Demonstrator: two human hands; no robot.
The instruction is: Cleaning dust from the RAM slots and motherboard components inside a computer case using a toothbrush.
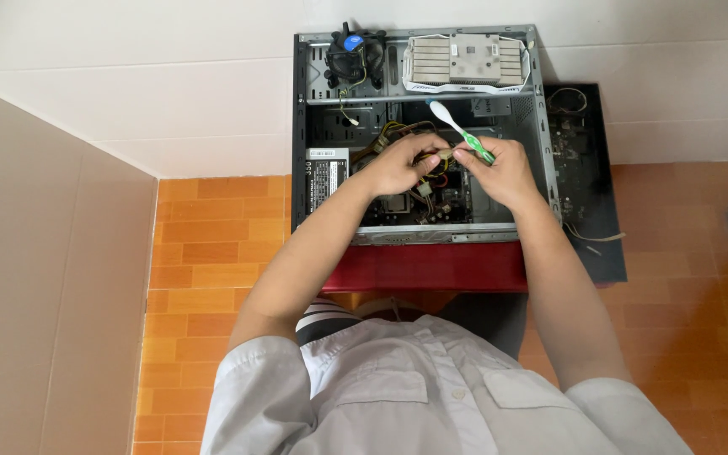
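Observation:
An open desktop computer case (pixel 299 126) lies on its side on a red stool (pixel 431 265). Both my hands are inside it. My right hand (pixel 503 173) grips a green and white toothbrush (pixel 458 128), bristle end pointing up and left. My left hand (pixel 398 166) pinches a cable connector from the bundle of yellow and black wires (pixel 381 135), right beside the toothbrush handle. The parts under my hands are hidden.
A black cooler fan (pixel 354 52) and a grey graphics card (pixel 465 61) rest on the case's far end. A black side panel (pixel 587 181) with loose wires lies to the right. Orange floor tiles surround the stool; a white wall stands behind and a beige wall on the left.

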